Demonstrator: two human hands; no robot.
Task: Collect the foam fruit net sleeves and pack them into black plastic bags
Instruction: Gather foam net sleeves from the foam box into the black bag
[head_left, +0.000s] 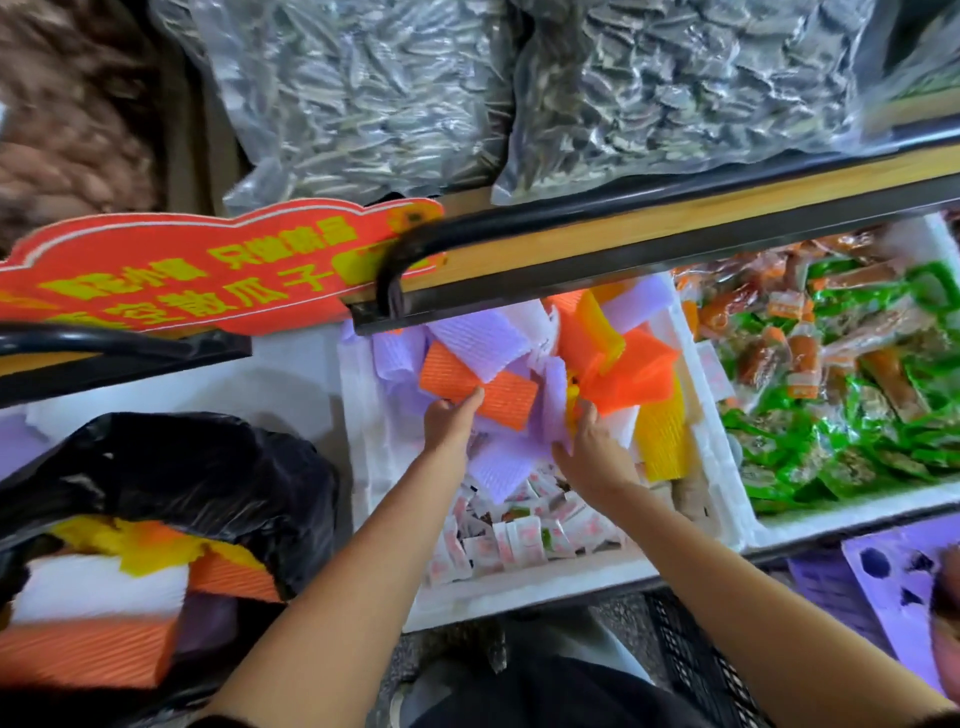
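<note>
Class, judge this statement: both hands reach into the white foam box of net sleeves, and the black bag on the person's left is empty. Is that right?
No. The black bag is not empty: the head view shows orange, yellow and white sleeves inside it. Both the left hand and right hand do reach into the white foam box.

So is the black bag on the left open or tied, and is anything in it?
Open and partly filled: the black bag has a gaping mouth, with orange, white and yellow foam sleeves visible inside.
</note>
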